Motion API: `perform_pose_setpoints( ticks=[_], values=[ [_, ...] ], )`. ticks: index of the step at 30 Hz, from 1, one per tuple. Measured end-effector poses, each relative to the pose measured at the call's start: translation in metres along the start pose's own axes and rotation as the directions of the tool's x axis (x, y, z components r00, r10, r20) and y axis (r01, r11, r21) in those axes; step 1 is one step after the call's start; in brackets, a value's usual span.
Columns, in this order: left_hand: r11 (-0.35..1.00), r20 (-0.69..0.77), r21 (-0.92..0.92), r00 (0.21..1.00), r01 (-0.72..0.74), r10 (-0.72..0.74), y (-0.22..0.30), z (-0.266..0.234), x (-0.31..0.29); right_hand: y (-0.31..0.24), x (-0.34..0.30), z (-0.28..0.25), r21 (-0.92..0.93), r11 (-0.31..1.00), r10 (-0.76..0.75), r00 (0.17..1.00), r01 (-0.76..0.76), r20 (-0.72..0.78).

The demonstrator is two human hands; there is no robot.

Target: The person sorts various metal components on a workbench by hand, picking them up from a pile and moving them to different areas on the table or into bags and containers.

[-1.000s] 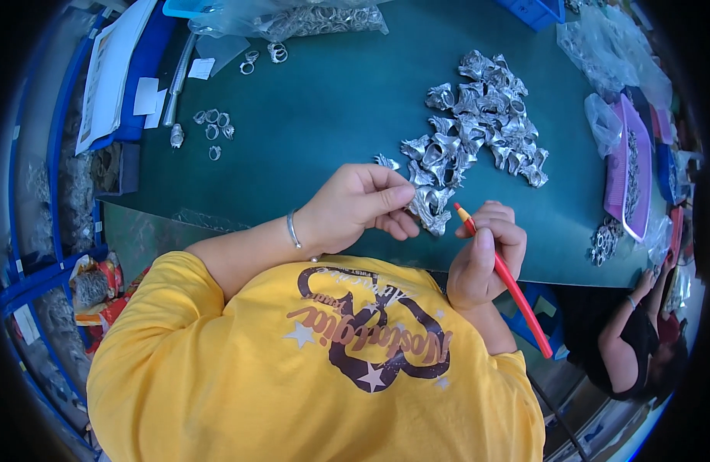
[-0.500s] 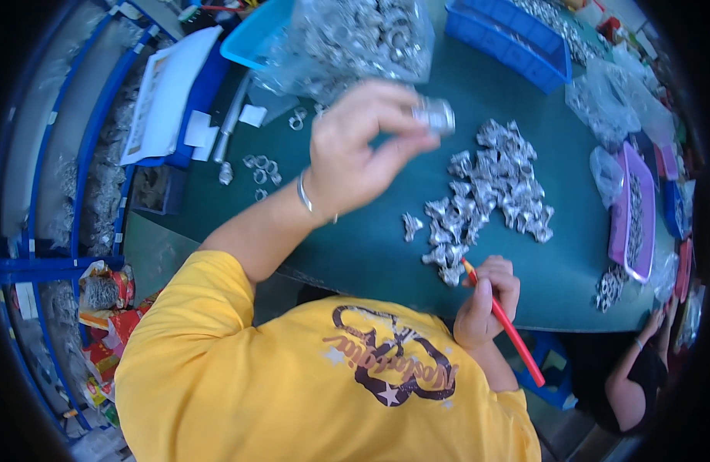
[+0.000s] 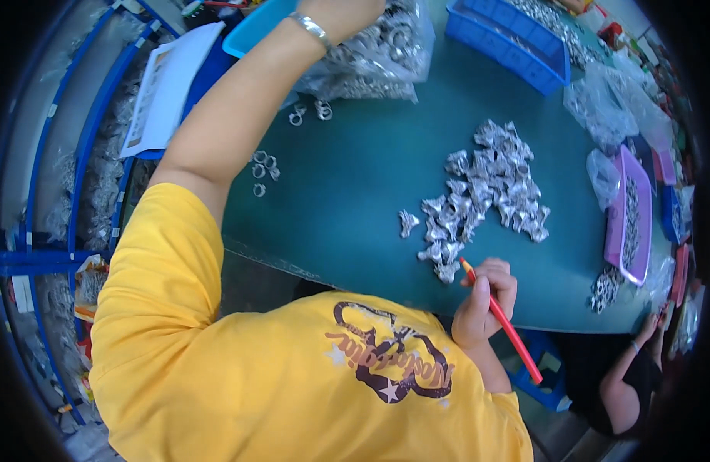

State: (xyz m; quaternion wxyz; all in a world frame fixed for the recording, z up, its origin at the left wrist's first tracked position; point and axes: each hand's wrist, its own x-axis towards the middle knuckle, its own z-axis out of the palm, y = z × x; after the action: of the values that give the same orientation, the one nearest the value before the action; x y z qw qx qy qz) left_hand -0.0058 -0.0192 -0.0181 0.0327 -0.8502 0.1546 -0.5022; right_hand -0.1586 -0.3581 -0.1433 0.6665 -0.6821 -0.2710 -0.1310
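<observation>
L hand [image 3: 343, 15] farther fwd, red pencil [image 3: 512, 336] diag, tip [image 3: 465, 266] fwd-L

The left arm [image 3: 248, 102] stretches to the far side, left hand [image 3: 342, 15] partly beyond view; right hand [image 3: 484, 300] is at near right, fingers [image 3: 502, 271] curled inward.

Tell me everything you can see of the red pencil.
The red pencil is long, straight and slim, its plain red barrel narrowing to a yellowish end; its material cannot be told for certain. The right hand grips it near that end. It slants, tip up and left in the picture, its tail seen past the edge of the green table. The tip is close to the lowest silver pieces; contact is unclear.
</observation>
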Motion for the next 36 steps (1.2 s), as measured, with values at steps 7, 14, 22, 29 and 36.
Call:
perform_pose_setpoints(
  ticks=[7,14,22,29,36],
  values=[
    [0.737,0.489,-0.634,0.860,0.235,0.146,0.149,-0.015,-0.082,0.000,0.001,0.003,0.005,0.999,0.033,0.999,-0.033,0.015],
    [0.540,0.807,-0.521,0.587,0.661,0.061,0.174,-0.006,-0.142,-0.001,-0.004,-0.001,-0.026,0.997,0.070,0.997,-0.069,0.019],
    [-0.584,0.945,-0.205,0.314,0.785,0.091,0.189,-0.055,-0.144,-0.001,0.003,0.006,0.000,0.998,0.060,0.998,-0.060,0.028],
    [-0.762,0.921,-0.263,0.389,0.592,-0.016,0.210,-0.071,-0.153,0.002,0.006,0.007,0.023,0.997,-0.081,0.995,0.079,0.056],
    [-0.587,0.908,-0.359,0.418,0.726,-0.037,0.206,-0.073,-0.154,0.003,0.006,0.006,0.021,0.995,-0.102,0.994,0.101,0.035]
  ],
)
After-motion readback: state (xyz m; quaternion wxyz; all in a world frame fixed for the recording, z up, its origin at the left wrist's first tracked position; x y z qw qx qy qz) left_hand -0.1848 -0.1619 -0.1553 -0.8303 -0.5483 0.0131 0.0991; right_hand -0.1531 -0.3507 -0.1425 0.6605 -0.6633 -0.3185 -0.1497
